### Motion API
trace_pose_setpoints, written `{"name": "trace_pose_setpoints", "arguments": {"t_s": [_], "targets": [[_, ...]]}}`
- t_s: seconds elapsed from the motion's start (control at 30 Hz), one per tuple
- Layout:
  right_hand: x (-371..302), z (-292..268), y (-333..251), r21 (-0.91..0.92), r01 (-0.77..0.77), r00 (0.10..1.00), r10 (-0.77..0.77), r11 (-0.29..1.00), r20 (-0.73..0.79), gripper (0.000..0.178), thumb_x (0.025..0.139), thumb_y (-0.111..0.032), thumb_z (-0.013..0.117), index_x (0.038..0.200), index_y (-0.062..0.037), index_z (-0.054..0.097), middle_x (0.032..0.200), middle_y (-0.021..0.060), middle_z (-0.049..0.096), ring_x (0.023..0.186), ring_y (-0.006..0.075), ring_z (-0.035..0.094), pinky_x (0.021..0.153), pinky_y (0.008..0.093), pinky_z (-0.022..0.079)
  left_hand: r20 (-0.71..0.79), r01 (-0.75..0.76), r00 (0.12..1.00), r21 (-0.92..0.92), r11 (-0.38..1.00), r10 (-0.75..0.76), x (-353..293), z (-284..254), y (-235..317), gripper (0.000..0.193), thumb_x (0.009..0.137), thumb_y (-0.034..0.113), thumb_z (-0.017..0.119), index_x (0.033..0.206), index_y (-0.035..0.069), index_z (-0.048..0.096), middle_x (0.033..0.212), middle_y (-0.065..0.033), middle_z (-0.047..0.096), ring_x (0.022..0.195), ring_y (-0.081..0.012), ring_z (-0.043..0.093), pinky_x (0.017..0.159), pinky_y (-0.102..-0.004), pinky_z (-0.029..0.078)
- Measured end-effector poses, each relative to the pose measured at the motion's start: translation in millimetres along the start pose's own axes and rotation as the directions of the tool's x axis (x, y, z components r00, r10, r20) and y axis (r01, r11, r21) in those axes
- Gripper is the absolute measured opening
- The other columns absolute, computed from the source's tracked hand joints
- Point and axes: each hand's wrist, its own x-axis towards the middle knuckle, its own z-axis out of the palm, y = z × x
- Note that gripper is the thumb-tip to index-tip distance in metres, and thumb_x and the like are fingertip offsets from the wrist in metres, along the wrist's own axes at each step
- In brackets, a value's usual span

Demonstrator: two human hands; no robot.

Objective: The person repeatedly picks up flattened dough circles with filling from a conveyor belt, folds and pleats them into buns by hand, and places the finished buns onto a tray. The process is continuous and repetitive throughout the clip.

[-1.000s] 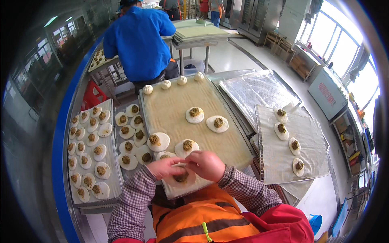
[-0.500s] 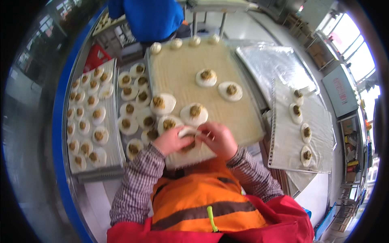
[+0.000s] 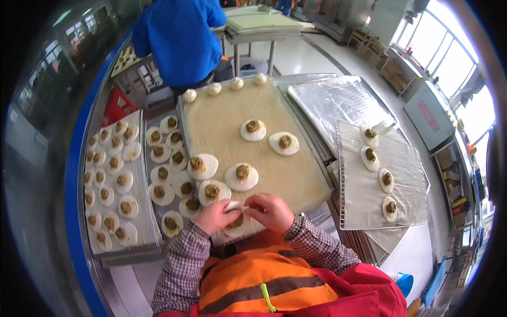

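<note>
Dough piece [image 3: 231, 206] between left hand [image 3: 214, 217] and right hand [image 3: 271, 213], above the central tray's [image 3: 227, 124] near edge

Left hand curls about the dough piece, thumb and fingers drawn in. Right hand is narrow, its fingertips pinched at the side facing the left hand. The dough piece thus lies rightward from the left hand and leftward from the right one, above the near edge of the central tray. Its pale lip shows, but fingers hide too much to tell its long axis. Brown filling shows beneath the fingers; whether it belongs to this piece or one underneath is unclear.

Just beyond the left hand, the nearest whole filled round [image 3: 222, 196] lies on the central tray, long axis roughly crosswise; the left hand is the nearer. Another round [image 3: 243, 184] sits farther up, ahead of the gap between the hands.

Four closed buns [image 3: 214, 89] line the central tray's far edge. Left of the central tray are close-set rounds [image 3: 167, 198], then a loaded side tray [image 3: 149, 211]. Right of it, a cloth-covered rack [image 3: 364, 198] carries four rounds. Beyond its far edge is a co-worker in blue [image 3: 179, 42].
</note>
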Motion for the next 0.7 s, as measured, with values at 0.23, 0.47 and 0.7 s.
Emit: {"name": "trace_pose_setpoints", "arguments": {"t_s": [0.23,0.47,0.7], "targets": [[-12.1,11.9,6.0,0.202,-0.18,0.983,0.168,0.963,0.071,0.016,0.084,-0.005,0.066,0.097,0.0028,0.061,0.076,0.0072,0.064,0.065,0.0124,0.06,0.059,0.0263,0.05,0.169,-0.008,0.985,-0.158,0.987,0.035,2.0,-3.5,-15.3,0.031,0.091,0.014,0.061,0.118,0.0,0.056,0.1,-0.0035,0.063,0.09,-0.0092,0.059,0.081,-0.0243,0.049],[-10.6,13.5,-3.7,0.24,-0.177,0.982,0.187,0.954,-0.017,0.012,0.081,-0.005,0.068,0.09,0.001,0.062,0.073,0.0091,0.062,0.063,0.0179,0.061,0.056,0.0286,0.049,-0.055,0.003,0.998,-0.367,0.93,-0.025,-11.0,14.8,-7.5,0.03,0.09,0.012,0.06,0.119,0.002,0.058,0.098,-0.0034,0.065,0.09,-0.0104,0.061,0.081,-0.0249,0.051],[-10.7,16.5,-2.9,-0.038,0.022,0.999,-0.021,0.999,0.024,0.017,0.077,-0.005,0.068,0.092,-0.0008,0.062,0.075,0.0133,0.062,0.064,0.0251,0.062,0.058,0.0335,0.05,0.034,0.029,0.999,0.171,0.985,-0.036,-10.0,3.6,-2.1,0.038,0.084,0.02,0.061,0.12,0.005,0.059,0.085,-0.0014,0.066,0.058,-0.0076,0.056,0.047,-0.0235,0.045]]}}
